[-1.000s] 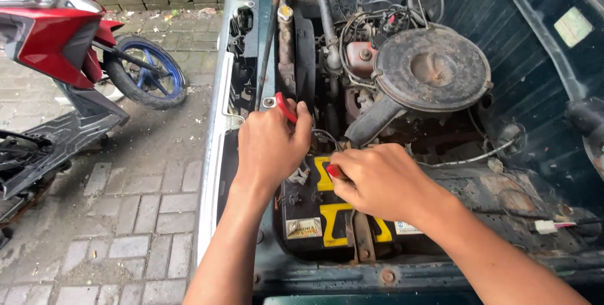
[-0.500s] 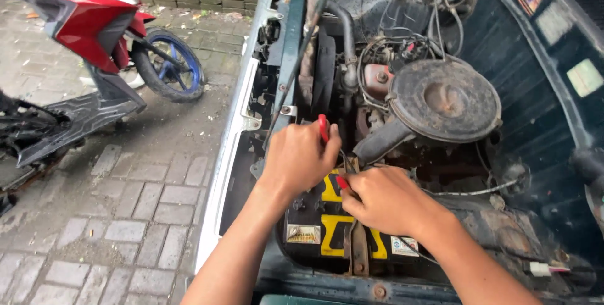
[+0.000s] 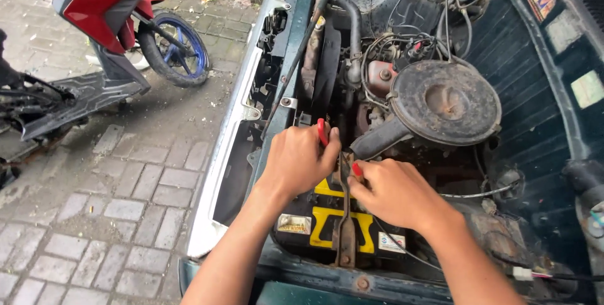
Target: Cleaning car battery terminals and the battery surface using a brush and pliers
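While both hands work close together over the battery (image 3: 333, 223) at the front edge of the engine bay, risks read left to right. Left hand (image 3: 299, 160): fingers curled tight round a red-handled tool (image 3: 323, 132); only the handle tip shows above the fist, so the tool's kind and working end cannot be told. Slip risk if grip shifts: metal end could bridge a terminal and the rusty hold-down bracket (image 3: 345, 217) crossing the battery top, causing a spark. Right hand (image 3: 393, 192): fingers closed on a second red-tipped piece (image 3: 357, 169), mostly hidden by the knuckles. Both terminals are covered by the hands. Loose wires near the air cleaner (image 3: 445, 102) could snag a wrist. Right edge of bay: white connector (image 3: 522, 273), its cable cut off by the frame. Far left, scooter (image 3: 107, 16) partly out of view.
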